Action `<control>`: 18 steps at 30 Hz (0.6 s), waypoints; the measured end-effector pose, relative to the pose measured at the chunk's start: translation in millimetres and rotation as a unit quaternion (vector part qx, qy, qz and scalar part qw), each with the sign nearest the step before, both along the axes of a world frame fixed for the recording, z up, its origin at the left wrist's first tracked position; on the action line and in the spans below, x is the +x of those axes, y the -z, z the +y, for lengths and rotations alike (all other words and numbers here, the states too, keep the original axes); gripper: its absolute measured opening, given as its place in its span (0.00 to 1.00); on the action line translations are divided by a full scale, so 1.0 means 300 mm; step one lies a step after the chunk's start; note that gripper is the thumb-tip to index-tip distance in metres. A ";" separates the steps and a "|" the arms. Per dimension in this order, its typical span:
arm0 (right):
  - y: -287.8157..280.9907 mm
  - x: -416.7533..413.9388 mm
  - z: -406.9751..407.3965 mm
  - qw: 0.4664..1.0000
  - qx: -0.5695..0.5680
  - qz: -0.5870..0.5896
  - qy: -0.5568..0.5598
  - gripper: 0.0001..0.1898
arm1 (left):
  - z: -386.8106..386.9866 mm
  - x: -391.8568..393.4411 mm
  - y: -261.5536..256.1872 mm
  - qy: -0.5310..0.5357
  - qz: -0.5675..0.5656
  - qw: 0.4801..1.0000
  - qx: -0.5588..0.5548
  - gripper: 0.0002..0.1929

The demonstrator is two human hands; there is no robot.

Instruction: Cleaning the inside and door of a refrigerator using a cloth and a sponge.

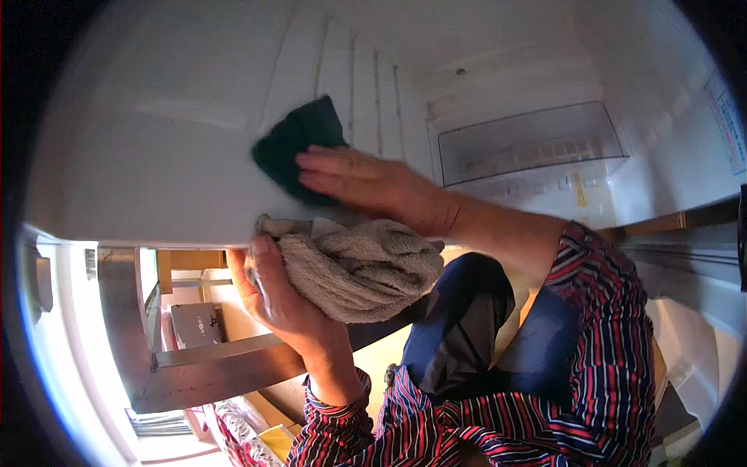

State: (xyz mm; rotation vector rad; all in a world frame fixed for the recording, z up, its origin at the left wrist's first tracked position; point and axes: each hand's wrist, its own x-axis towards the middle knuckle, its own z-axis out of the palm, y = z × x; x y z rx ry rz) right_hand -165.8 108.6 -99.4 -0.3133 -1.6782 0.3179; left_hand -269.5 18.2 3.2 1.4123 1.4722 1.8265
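Observation:
Pressed flat by the fingers of my right hand point(373, 181), a dark green cloth or scouring pad point(300, 149) lies against the white inner wall point(175, 163) of what looks like a refrigerator compartment. Vertical ribs run along that wall near the pad. My left hand point(292, 303) grips a bunched beige terry towel point(362, 274), below my right forearm and near the wall's lower edge. The tips of my left fingers are partly hidden behind that edge.
A clear plastic panel point(531, 143) is at the compartment's back right. Below the left side stands a brown frame point(222, 373), with a grey box point(194, 326) beyond it. My knees are under the compartment's edge. A printed label point(729, 125) is on the right wall.

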 end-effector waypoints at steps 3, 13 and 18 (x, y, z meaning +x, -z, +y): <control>0.178 0.110 0.092 0.979 -0.150 -0.092 0.101 0.26 | -0.002 0.024 0.018 0.014 -0.019 1.000 -0.016 0.15; 0.230 0.096 0.312 0.944 -0.303 -0.003 0.133 0.27 | -0.011 0.018 0.018 -0.003 0.023 0.999 -0.023 0.16; 0.151 0.090 0.314 0.966 -0.180 0.051 0.179 0.18 | -0.004 0.012 0.026 -0.009 0.031 0.999 -0.024 0.17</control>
